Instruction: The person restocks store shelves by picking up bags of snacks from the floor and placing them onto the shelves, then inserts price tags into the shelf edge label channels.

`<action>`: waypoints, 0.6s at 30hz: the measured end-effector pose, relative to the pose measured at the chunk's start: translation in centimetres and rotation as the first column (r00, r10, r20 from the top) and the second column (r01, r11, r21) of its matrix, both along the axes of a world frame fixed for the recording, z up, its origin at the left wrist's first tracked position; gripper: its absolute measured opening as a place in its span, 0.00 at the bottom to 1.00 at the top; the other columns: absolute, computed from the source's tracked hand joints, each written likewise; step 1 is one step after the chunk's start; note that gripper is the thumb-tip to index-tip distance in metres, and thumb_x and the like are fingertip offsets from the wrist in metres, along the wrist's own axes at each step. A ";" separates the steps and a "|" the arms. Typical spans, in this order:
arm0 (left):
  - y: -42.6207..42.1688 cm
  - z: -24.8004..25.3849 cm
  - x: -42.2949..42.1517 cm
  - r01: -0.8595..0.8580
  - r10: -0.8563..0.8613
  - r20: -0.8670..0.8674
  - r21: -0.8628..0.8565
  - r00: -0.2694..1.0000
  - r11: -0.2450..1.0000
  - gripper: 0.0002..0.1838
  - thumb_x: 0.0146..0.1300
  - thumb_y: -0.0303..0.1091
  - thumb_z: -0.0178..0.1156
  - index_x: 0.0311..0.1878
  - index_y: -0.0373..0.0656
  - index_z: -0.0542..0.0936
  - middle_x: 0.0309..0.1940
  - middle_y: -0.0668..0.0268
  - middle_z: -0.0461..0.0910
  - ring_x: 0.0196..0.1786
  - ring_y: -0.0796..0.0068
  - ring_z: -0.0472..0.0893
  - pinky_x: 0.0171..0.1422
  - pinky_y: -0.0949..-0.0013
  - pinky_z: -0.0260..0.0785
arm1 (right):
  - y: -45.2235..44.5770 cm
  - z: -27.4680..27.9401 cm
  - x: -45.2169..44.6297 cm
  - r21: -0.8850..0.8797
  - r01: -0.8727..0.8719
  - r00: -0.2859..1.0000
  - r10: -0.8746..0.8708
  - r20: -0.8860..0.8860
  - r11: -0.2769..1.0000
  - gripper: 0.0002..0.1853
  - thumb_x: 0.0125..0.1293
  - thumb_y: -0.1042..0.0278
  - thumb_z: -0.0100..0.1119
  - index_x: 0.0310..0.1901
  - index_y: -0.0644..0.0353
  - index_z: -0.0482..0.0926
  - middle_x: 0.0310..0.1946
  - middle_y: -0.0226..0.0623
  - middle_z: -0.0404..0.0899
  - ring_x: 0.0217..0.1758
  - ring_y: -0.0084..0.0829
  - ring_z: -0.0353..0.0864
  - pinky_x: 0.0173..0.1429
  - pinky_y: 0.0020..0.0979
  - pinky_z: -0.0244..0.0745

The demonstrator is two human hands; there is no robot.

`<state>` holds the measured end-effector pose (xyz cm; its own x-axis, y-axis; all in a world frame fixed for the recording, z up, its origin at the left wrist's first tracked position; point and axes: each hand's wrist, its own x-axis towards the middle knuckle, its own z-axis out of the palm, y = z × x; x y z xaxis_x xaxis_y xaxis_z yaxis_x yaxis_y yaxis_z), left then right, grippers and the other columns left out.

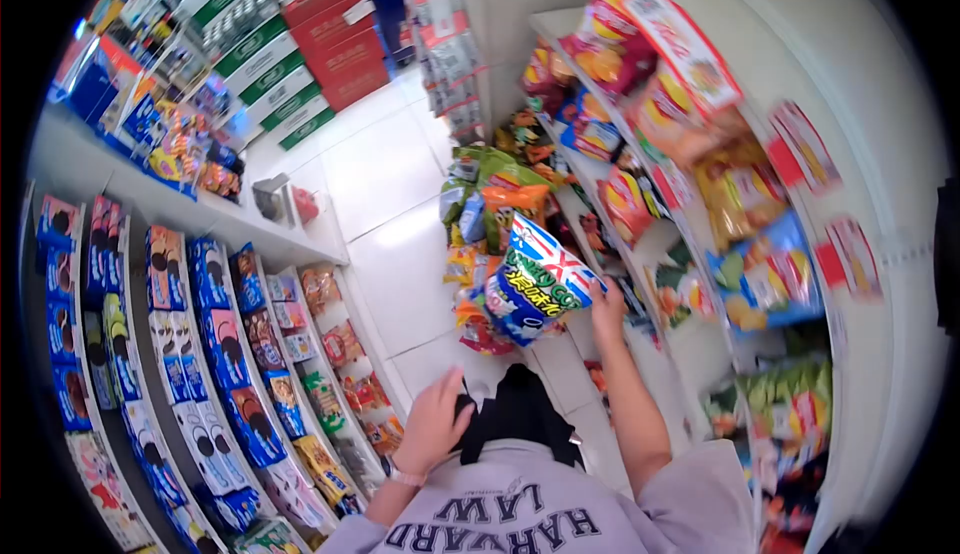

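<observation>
My right hand grips the right edge of a blue snack bag with green, yellow and white lettering and a red-and-white cross pattern along its top. The bag hangs tilted over a pile of snack bags on the floor, green, orange and yellow ones among them. Near my waist, my left hand holds nothing, its fingers loosely apart.
On the right, shelves hold chip bags behind red-and-white price tags. Rows of cookie packs fill the left shelves. Stacked green-and-white cartons and red cartons stand beyond the white tile floor.
</observation>
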<state>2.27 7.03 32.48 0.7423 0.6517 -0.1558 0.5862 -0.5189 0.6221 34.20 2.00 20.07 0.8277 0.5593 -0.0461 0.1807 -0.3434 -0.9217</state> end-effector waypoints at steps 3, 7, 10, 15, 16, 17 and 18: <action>0.9 1.9 -0.6 0.079 -0.097 0.129 0.138 0.987 0.987 0.49 0.51 0.40 0.67 0.70 0.32 0.51 0.68 0.40 0.53 0.66 0.40 0.59 0.69 0.50 0.54 | -6.2 1.8 -2.5 0.191 0.121 0.957 -0.063 -0.283 0.974 0.12 0.68 0.64 0.52 0.37 0.67 0.75 0.28 0.34 0.76 0.33 0.22 0.71 0.41 0.28 0.68; 1.2 1.1 0.6 0.372 -0.361 0.313 0.025 0.879 0.928 0.65 0.39 0.50 0.76 0.71 0.31 0.43 0.70 0.42 0.49 0.69 0.44 0.56 0.73 0.53 0.49 | -15.1 8.7 -9.2 0.372 0.318 0.936 -0.225 -0.271 0.872 0.06 0.64 0.68 0.55 0.33 0.61 0.75 0.27 0.23 0.71 0.33 0.16 0.68 0.38 0.22 0.66; -2.9 0.6 2.6 0.629 -0.407 0.583 -0.244 0.704 0.738 0.72 0.31 0.47 0.81 0.71 0.32 0.39 0.66 0.48 0.55 0.67 0.55 0.62 0.70 0.58 0.55 | -21.3 14.0 -15.9 0.483 0.466 0.884 -0.367 -0.290 0.741 0.06 0.65 0.67 0.56 0.34 0.60 0.76 0.26 0.22 0.72 0.31 0.14 0.68 0.35 0.20 0.65; -11.1 -0.4 2.4 0.812 -0.495 0.644 -0.436 0.583 0.389 0.65 0.29 0.36 0.81 0.69 0.37 0.47 0.60 0.56 0.63 0.62 0.65 0.67 0.66 0.62 0.61 | -31.1 19.8 -25.5 0.553 0.611 0.773 -0.579 -0.261 0.567 0.09 0.68 0.64 0.57 0.36 0.61 0.76 0.27 0.23 0.76 0.31 0.12 0.71 0.35 0.19 0.68; -13.7 -0.5 2.3 0.842 -0.504 0.675 -0.432 0.539 0.322 0.66 0.30 0.34 0.80 0.70 0.38 0.44 0.61 0.57 0.62 0.61 0.66 0.67 0.64 0.63 0.62 | -33.8 20.4 -27.1 0.530 0.654 0.734 -0.622 -0.274 0.539 0.08 0.67 0.65 0.57 0.38 0.62 0.76 0.28 0.24 0.77 0.32 0.12 0.73 0.36 0.19 0.69; -16.3 -0.4 1.8 0.862 -0.507 0.698 -0.430 0.505 0.268 0.67 0.31 0.31 0.79 0.72 0.39 0.41 0.61 0.58 0.61 0.60 0.66 0.67 0.63 0.64 0.63 | -36.2 20.6 -28.6 0.505 0.701 0.676 -0.694 -0.247 0.503 0.07 0.66 0.66 0.58 0.39 0.61 0.77 0.30 0.28 0.79 0.33 0.16 0.76 0.37 0.21 0.71; -18.2 0.0 1.2 0.873 -0.564 0.673 -0.437 0.478 0.219 0.68 0.32 0.29 0.78 0.72 0.39 0.39 0.62 0.58 0.60 0.60 0.66 0.67 0.63 0.65 0.63 | -38.1 21.1 -30.1 0.485 0.724 0.661 -0.695 -0.282 0.491 0.08 0.66 0.66 0.57 0.41 0.62 0.76 0.33 0.29 0.79 0.36 0.17 0.76 0.40 0.21 0.72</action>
<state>3.52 -11.16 32.46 0.9083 -0.4002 0.1221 -0.1110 0.0509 0.9925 4.07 -36.11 41.21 0.9609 -0.2769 -0.0007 0.0539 0.1895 -0.9804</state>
